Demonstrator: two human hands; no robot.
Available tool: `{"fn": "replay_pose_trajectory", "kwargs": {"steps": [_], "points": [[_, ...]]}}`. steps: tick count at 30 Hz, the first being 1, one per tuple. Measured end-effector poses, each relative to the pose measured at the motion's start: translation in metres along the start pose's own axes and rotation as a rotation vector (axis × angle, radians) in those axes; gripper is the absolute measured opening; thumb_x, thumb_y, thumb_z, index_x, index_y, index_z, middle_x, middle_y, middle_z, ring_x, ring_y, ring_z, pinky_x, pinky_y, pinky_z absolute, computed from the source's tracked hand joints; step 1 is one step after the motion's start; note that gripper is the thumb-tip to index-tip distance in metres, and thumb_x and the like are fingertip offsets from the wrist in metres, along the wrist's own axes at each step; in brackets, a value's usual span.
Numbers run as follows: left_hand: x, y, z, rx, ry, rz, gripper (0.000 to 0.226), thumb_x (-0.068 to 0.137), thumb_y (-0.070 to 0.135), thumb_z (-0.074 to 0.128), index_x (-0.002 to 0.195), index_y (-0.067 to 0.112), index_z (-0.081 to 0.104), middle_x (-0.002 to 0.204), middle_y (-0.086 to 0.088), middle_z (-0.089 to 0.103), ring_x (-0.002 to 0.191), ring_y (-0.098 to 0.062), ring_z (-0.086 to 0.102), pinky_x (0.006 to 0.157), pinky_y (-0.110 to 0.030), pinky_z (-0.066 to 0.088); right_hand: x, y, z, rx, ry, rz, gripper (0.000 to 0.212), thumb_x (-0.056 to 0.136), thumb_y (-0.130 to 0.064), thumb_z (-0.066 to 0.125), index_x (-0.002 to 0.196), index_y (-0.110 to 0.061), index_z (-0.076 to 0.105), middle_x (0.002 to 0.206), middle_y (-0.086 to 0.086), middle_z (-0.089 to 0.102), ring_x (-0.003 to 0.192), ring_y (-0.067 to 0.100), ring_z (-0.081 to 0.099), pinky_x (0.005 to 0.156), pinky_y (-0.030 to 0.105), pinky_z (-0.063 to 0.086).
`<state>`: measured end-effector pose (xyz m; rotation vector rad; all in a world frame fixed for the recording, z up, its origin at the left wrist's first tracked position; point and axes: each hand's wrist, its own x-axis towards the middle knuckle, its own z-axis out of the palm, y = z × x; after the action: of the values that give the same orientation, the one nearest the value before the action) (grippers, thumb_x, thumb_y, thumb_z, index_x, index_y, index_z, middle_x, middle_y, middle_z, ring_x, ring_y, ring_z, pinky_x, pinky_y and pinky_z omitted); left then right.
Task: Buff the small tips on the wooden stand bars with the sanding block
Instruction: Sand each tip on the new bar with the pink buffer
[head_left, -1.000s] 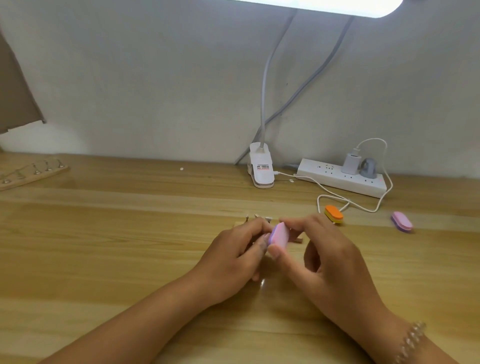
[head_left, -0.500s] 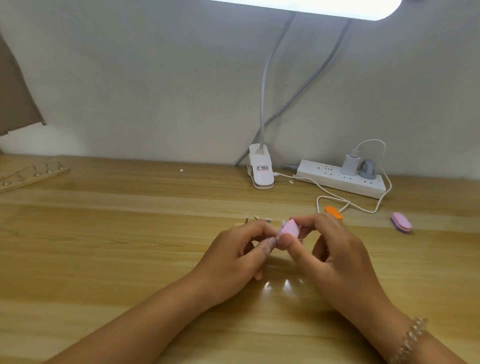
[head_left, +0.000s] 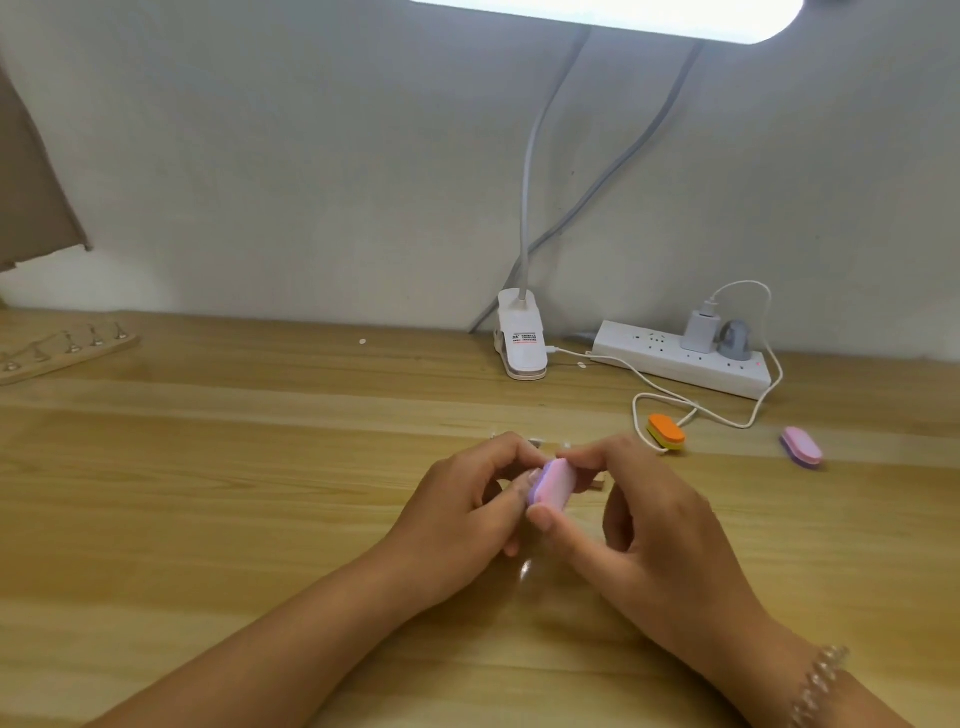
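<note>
I see two hands close together in the middle of the frame, low over the light wooden desk (head_left: 208, 493). The right hand (head_left: 649, 525) pinches a pink and purple oval foam sanding block (head_left: 553, 483) between its thumb and its first finger. The sanding block is tilted up on its edge, right between the two hands. The left hand (head_left: 467, 509) has its fingers curled, and its thumb touches the purple side of the sanding block. I cannot tell if the left hand holds anything, since its fingers hide what is under them. A few small pale tips (head_left: 536, 442) poke up just behind the fingers. The bar they stand on is hidden by the hands, I think.

A clear bead bracelet (head_left: 821, 680) sits on the right wrist at the lower right of the frame.

At the far left edge of the desk lies a flat wooden stand bar with little metal pins (head_left: 67, 351). To the right of the hands lie an orange and yellow oval block (head_left: 666, 431) and, further right, another pink and purple oval block (head_left: 802, 446). By the wall are a white lamp clip (head_left: 521, 343) and a white power strip (head_left: 680, 364) with plugs in it.
</note>
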<state>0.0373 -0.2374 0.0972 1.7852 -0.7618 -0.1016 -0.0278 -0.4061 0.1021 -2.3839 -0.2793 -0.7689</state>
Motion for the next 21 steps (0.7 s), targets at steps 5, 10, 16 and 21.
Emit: {"fn": "replay_pose_trajectory", "kwargs": {"steps": [5, 10, 16, 21], "points": [[0.0, -0.002, 0.0, 0.013, 0.005, -0.008, 0.013, 0.101, 0.009, 0.054, 0.095, 0.012, 0.066, 0.085, -0.005, 0.069, 0.051, -0.013, 0.054, 0.057, -0.035, 0.047, 0.001, 0.002, -0.001, -0.007, 0.038, 0.019, 0.037, 0.08, -0.064, 0.058, 0.097, -0.032, 0.059, 0.087, -0.021, 0.057, 0.054, 0.012, 0.051, 0.051, 0.022, 0.04], [-0.001, -0.002, 0.0, 0.011, 0.003, -0.004, 0.013, 0.1, 0.009, 0.056, 0.095, 0.014, 0.067, 0.088, 0.005, 0.071, 0.051, -0.012, 0.055, 0.056, -0.033, 0.047, 0.003, 0.004, -0.001, 0.078, 0.024, 0.099, 0.037, 0.081, -0.067, 0.059, 0.093, -0.032, 0.062, 0.087, -0.017, 0.062, 0.055, 0.014, 0.051, 0.054, 0.025, 0.04], [0.0, -0.004, -0.001, 0.014, -0.007, 0.03, 0.019, 0.098, 0.009, 0.059, 0.094, 0.025, 0.068, 0.088, 0.012, 0.069, 0.057, -0.021, 0.059, 0.054, -0.035, 0.05, 0.001, -0.001, -0.001, 0.023, 0.008, 0.015, 0.035, 0.081, -0.062, 0.058, 0.096, -0.03, 0.062, 0.086, -0.017, 0.058, 0.053, 0.013, 0.05, 0.051, 0.023, 0.038], [0.001, -0.007, -0.001, 0.069, -0.004, 0.048, 0.013, 0.098, 0.016, 0.06, 0.095, 0.025, 0.069, 0.089, 0.016, 0.07, 0.05, -0.011, 0.057, 0.056, -0.024, 0.045, 0.005, 0.007, -0.005, 0.105, 0.023, 0.144, 0.04, 0.081, -0.069, 0.057, 0.089, -0.031, 0.064, 0.088, -0.013, 0.062, 0.057, 0.017, 0.052, 0.057, 0.028, 0.039]]}}
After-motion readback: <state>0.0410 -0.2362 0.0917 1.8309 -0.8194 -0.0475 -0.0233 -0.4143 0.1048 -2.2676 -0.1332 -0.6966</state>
